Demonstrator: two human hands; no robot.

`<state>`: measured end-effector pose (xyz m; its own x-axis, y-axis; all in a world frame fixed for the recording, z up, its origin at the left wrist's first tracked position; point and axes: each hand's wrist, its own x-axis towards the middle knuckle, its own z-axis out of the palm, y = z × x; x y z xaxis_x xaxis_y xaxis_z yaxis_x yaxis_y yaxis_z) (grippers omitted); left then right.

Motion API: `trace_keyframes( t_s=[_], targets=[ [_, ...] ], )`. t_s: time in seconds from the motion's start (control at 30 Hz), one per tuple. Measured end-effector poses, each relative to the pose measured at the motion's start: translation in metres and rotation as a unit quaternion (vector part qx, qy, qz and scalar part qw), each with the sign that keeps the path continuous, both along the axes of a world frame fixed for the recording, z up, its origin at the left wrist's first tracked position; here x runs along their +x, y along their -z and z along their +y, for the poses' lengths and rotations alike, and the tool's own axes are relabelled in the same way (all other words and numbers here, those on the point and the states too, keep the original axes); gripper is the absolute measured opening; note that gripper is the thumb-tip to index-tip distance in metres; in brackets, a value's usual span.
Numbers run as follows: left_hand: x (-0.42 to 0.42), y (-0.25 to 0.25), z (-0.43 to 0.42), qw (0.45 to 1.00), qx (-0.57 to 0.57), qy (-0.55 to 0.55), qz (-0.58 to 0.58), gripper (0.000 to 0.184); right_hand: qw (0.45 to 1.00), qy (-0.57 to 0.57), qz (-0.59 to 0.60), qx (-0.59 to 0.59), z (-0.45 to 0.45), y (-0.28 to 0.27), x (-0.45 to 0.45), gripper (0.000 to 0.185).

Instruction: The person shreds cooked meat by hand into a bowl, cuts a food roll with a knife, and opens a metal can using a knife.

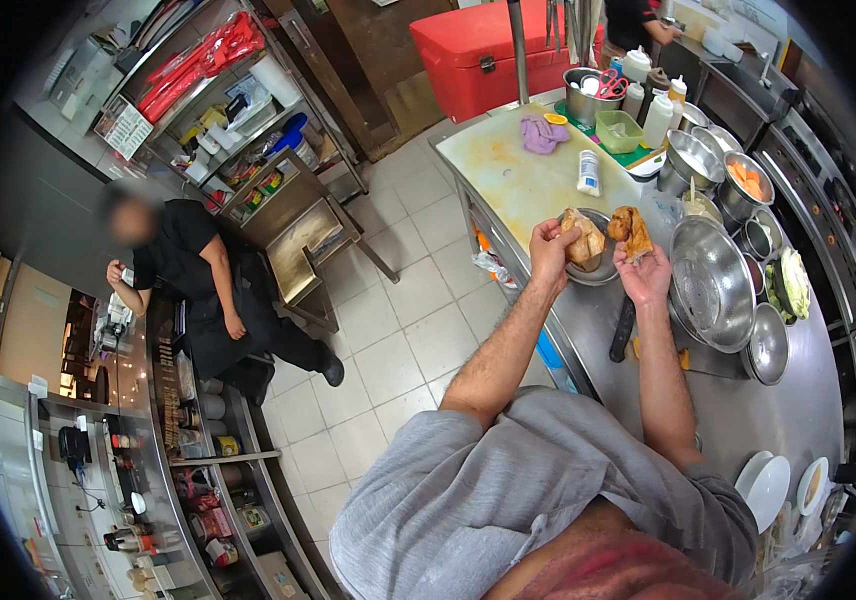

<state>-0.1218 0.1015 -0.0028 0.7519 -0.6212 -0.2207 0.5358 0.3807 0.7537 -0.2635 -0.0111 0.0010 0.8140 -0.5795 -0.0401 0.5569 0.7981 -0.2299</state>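
Observation:
My left hand (pixel 550 250) is closed on a pale brown piece of cooked chicken (pixel 585 238), with the thumb on its near side. My right hand (pixel 644 275) grips a darker, browned piece of cooked chicken (pixel 632 230) from below. Both pieces are above or beside a round metal bowl (pixel 596 276), which the hands and meat partly hide. A knife with a black handle (pixel 622 332) lies on the steel counter (pixel 588 325) beside my right forearm. Orange-yellow scraps (pixel 685 359) lie close to that forearm.
A large metal bowl (pixel 712 283) stands right of my right hand. Beyond are a cutting board (pixel 488 170), a white bottle (pixel 589 173), a purple cloth (pixel 545 134) and squeeze bottles (pixel 658 122). White plates (pixel 763 490) stand at lower right. Another person (pixel 210 270) is at left.

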Motion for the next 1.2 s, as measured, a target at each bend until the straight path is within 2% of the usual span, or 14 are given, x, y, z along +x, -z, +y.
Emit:
trace_keyframes(
  t_s=[0.3,0.37,0.43,0.47,0.53,0.63,0.77,0.87,1.2],
  targets=[
    [-0.002,-0.008,0.003,0.999,-0.037,-0.009,0.028,0.051,1.0,0.0,-0.006,-0.004,-0.001,-0.004,0.003,0.036],
    [0.002,-0.002,-0.001,1.0,-0.026,0.004,0.003,0.053,1.0,-0.017,-0.021,0.009,-0.009,0.002,0.004,0.04],
    [0.006,-0.007,0.001,0.999,-0.04,0.015,0.011,0.056,0.998,-0.042,-0.048,-0.016,-0.012,-0.006,0.005,0.044],
    [0.006,-0.018,0.003,1.0,-0.01,0.007,0.012,0.057,0.998,-0.028,-0.039,-0.038,-0.019,-0.008,0.007,0.046],
    [0.012,-0.036,0.001,0.998,-0.065,-0.013,0.013,0.058,0.996,-0.036,-0.074,-0.036,-0.033,-0.016,0.009,0.048],
    [0.026,-0.063,0.003,0.993,-0.116,-0.02,0.0,0.051,0.995,-0.02,-0.059,-0.077,-0.048,-0.043,0.016,0.049],
    [0.052,-0.114,0.022,0.975,-0.222,0.004,-0.015,0.038,0.987,-0.026,-0.101,-0.121,-0.057,-0.087,0.037,0.052],
    [0.059,-0.124,0.035,0.96,-0.279,-0.005,0.004,0.034,0.985,-0.041,-0.108,-0.127,-0.063,-0.098,0.049,0.053],
    [0.067,-0.102,0.059,0.953,-0.301,-0.014,0.036,0.038,0.988,-0.075,-0.083,-0.107,-0.032,-0.084,0.078,0.049]
  ],
)
